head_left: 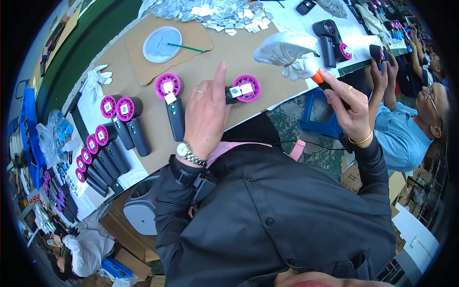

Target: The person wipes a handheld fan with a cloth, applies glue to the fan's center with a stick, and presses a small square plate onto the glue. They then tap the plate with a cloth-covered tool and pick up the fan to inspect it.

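Note:
My left hand [205,119] lies over the dark handle of a handheld fan [248,89], gripping it against the brown board. Its index finger points away from me, the other fingers are bent, and most of the handle is hidden. The fan's pink-ringed head shows to the right, with white square pads on it. In the air to the right, my right hand [349,103] is closed round the orange and black handle of a cloth-wrapped tool [289,50]. White cloth, bound with a band, covers its head. Another pink-ringed fan [175,115] lies just left of my left hand.
Several finished-looking fans [107,148] line the left side near a white glove [97,79]. Farther off are a white dish [162,44] with a green stick [186,47] and a heap of small clear packets [229,16]. A co-worker [401,129] sits at right beside a blue stool [318,117].

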The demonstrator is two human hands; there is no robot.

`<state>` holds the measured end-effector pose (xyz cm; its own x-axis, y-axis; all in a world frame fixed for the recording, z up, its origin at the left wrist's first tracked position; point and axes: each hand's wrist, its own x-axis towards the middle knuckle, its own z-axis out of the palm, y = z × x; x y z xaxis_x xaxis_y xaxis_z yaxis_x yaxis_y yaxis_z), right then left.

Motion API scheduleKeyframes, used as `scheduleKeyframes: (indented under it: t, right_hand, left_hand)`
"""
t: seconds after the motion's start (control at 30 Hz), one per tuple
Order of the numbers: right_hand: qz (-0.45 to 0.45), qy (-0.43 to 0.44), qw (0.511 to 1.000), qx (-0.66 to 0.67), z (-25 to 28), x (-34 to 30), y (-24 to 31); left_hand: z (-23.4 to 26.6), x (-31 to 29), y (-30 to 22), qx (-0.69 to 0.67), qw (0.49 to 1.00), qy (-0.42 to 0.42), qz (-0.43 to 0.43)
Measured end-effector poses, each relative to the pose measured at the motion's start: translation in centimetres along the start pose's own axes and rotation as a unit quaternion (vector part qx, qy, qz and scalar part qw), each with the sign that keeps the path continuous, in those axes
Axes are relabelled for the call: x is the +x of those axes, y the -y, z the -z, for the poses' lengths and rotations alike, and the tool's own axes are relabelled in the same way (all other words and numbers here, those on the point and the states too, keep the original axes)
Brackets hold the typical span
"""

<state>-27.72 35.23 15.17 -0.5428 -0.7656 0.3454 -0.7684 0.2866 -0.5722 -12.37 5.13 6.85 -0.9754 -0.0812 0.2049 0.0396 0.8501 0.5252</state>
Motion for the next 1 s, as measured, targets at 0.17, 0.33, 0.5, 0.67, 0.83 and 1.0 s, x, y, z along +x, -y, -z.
scheduleKeyframes:
  t: [0.17, 0.33, 0.5, 0.67, 0.83, 1.0]
  right_hand:
    - [-0.022, 0.072, 0.997, -0.027, 1.4, -1.2, -0.1]
    - [-0.013, 0.104, 0.994, -0.017, 1.0, -2.1, -0.3]
    - [0.026, 0.136, 0.99, -0.028, 0.1, -1.9, -0.2]
    - [0.068, 0.138, 0.987, -0.047, -0.4, -1.7, 0.1]
    - [0.067, 0.154, 0.981, -0.1, -0.5, -1.3, 1.0]
    - [0.064, 0.158, 0.979, -0.11, -0.2, -0.7, 2.1]
  left_hand:
    - [0.5, 2.1, 1.3, 0.055, 0.992, -0.014, -0.11]
    - [0.1, 1.4, 1.2, -0.036, 0.993, -0.074, -0.086]
    - [-0.7, 0.5, 1.4, -0.054, 0.996, -0.066, -0.018]
    - [-1.2, 0.6, 1.5, -0.092, 0.991, -0.095, -0.035]
    - [-1.7, 0.4, 1.7, -0.149, 0.984, -0.094, -0.013]
    - [-2.0, 0.2, 1.9, -0.164, 0.983, -0.083, 0.006]
